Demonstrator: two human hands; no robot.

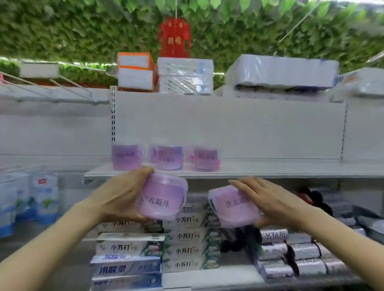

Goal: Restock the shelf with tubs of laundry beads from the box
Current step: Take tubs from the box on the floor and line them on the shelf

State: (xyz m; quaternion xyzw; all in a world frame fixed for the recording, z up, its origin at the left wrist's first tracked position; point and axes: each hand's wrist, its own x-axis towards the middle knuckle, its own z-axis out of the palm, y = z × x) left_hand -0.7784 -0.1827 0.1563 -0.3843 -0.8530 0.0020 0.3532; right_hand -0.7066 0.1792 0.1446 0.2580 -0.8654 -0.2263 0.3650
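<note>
Both hands loaded: left hand (119, 192) wraps the side of the left tub (161, 197), fingers curled round it, tub roughly upright with the label facing the camera. Right hand (271, 201) clamps the right tub (232, 207), fingers laid flat over its upper side and thumb under it, tub tilted. Both tubs are in the air just below the front edge of the shelf (275, 169), well apart from each other. Three tubs (168, 157) already stand in a row at the shelf's left end, near the front edge. All the tubs are clear plastic with purple fill and lids on; single beads can't be made out. Left tub label reads 衣凝珠, its first character blurred; right tub shows 洗衣, the rest under the fingers. On the lower shelf (222, 279) are stacked toothpaste boxes (187, 236) marked 小苏打, blue boxes (125, 268) at its front left corner marked 冷酸灵, and silver packs (303, 255) towards the right whose text is unreadable.
</note>
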